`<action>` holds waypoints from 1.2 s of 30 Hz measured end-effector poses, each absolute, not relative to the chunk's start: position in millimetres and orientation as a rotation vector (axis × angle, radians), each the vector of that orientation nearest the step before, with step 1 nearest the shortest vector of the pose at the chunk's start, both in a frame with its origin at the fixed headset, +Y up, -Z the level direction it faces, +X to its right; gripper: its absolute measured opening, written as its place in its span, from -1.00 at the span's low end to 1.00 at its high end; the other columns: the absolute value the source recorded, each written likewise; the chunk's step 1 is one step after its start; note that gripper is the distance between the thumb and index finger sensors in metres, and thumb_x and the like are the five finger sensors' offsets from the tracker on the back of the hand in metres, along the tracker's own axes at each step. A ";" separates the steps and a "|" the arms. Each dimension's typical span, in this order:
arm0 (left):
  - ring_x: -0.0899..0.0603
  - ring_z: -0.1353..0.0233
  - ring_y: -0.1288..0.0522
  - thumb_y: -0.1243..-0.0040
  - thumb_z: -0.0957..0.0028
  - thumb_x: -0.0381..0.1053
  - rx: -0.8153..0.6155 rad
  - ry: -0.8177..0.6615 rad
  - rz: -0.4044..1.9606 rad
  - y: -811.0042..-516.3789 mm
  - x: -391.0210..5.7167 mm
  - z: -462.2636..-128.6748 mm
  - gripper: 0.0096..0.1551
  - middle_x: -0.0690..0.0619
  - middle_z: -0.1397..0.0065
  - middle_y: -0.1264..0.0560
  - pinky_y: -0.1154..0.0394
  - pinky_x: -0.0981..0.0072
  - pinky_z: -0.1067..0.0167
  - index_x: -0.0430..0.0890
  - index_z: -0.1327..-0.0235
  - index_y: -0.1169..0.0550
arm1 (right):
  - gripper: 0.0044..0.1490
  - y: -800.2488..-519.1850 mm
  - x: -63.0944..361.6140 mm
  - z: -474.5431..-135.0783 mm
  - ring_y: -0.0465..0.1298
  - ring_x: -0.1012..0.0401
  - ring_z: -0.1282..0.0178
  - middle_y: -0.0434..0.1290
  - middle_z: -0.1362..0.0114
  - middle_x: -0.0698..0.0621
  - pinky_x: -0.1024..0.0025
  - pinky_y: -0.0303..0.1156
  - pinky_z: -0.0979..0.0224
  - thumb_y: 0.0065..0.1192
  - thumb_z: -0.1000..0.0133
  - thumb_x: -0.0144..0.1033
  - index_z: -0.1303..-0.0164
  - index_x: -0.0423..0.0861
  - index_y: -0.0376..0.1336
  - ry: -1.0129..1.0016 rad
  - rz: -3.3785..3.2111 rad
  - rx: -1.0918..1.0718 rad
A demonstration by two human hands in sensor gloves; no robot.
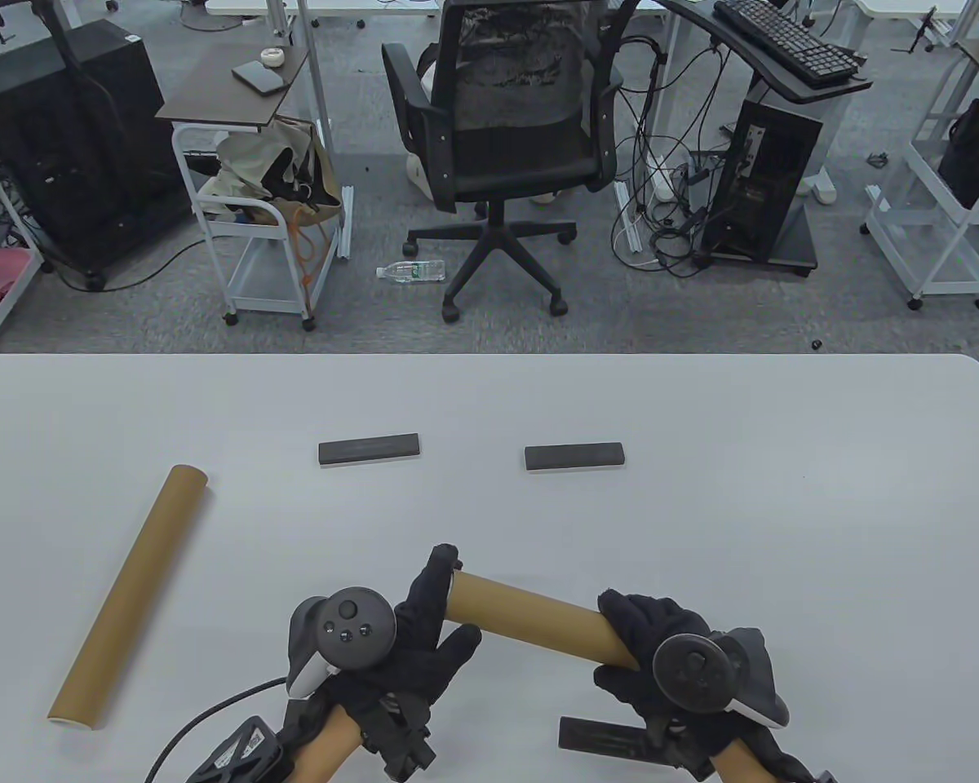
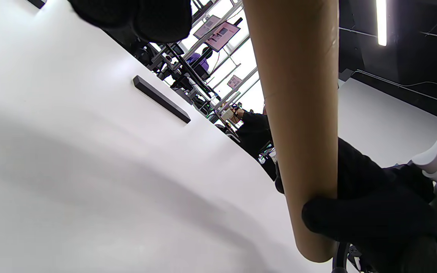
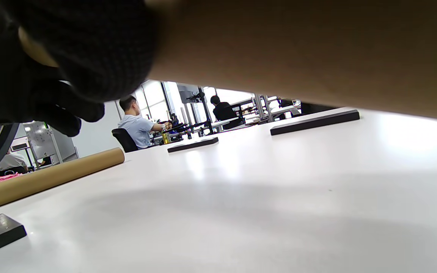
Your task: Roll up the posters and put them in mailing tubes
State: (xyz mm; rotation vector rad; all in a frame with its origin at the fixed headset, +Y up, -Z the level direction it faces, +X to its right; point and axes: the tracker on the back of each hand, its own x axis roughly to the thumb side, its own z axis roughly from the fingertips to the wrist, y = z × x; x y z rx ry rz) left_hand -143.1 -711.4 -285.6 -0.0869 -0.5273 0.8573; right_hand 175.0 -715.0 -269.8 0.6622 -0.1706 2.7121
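Observation:
A brown cardboard mailing tube (image 1: 530, 620) is held a little above the white table (image 1: 783, 506), lying left to right. My right hand (image 1: 644, 652) grips it around its right part. My left hand (image 1: 432, 624) is at the tube's left end with fingers spread, the index finger reaching past the end. In the left wrist view the tube (image 2: 298, 113) runs top to bottom with the right hand (image 2: 362, 212) wrapped around it. In the right wrist view the tube (image 3: 317, 45) fills the top. No poster is visible.
A second brown tube (image 1: 130, 595) lies at the left, also seen in the right wrist view (image 3: 47, 176). Two black bars (image 1: 369, 449) (image 1: 573, 457) lie farther back. A third black bar (image 1: 612, 736) lies under my right hand. An office chair (image 1: 514, 122) stands beyond the table.

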 end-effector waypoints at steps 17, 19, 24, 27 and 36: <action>-0.36 -0.45 -0.43 0.12 0.05 0.44 -0.134 -0.514 0.861 -718.1 -150.1 -291.0 0.05 -0.25 -0.62 0.01 -0.42 -0.21 -0.27 0.08 -0.47 0.27 | 0.06 -716.2 171.7 -271.5 0.38 -0.22 -0.27 0.29 -0.38 -0.22 -0.33 0.27 -0.33 0.56 0.14 -0.06 -0.42 -0.16 0.04 -0.146 2.725 0.671; -0.35 -0.45 -0.43 0.12 0.05 0.45 -0.121 -0.511 0.857 -719.1 -152.1 -291.8 0.07 -0.25 -0.63 0.02 -0.42 -0.21 -0.27 0.07 -0.46 0.29 | 0.06 -715.9 172.0 -272.9 0.38 -0.22 -0.27 0.29 -0.38 -0.22 -0.33 0.27 -0.33 0.56 0.13 -0.06 -0.42 -0.16 0.04 -0.133 2.721 0.663; -0.34 -0.45 -0.44 0.12 0.06 0.45 -0.072 -0.480 0.876 -718.6 -158.6 -294.2 0.08 -0.24 -0.62 0.01 -0.43 -0.20 -0.27 0.05 -0.45 0.31 | 0.06 -713.1 191.0 -280.2 0.38 -0.22 -0.27 0.29 -0.38 -0.22 -0.32 0.28 -0.32 0.55 0.13 -0.05 -0.43 -0.15 0.03 -0.137 2.707 0.472; -0.34 -0.44 -0.45 0.11 0.06 0.45 -0.066 -0.462 0.888 -719.9 -163.7 -296.7 0.06 -0.23 -0.62 -0.01 -0.44 -0.19 -0.26 0.07 -0.46 0.28 | 0.06 -713.7 223.6 -288.2 0.37 -0.23 -0.27 0.27 -0.39 -0.24 -0.33 0.28 -0.32 0.53 0.11 -0.05 -0.44 -0.17 0.01 -0.141 2.733 0.140; -0.32 -0.40 -0.50 0.09 0.05 0.43 -0.061 -0.409 0.908 -728.8 -174.7 -303.9 0.02 -0.21 -0.61 -0.09 -0.46 -0.17 -0.24 0.08 -0.49 0.19 | 0.08 -736.6 307.2 -297.8 0.25 -0.30 -0.33 0.13 -0.45 -0.32 -0.37 0.20 -0.31 0.45 0.00 -0.18 -0.50 -0.20 -0.16 0.080 2.688 -0.686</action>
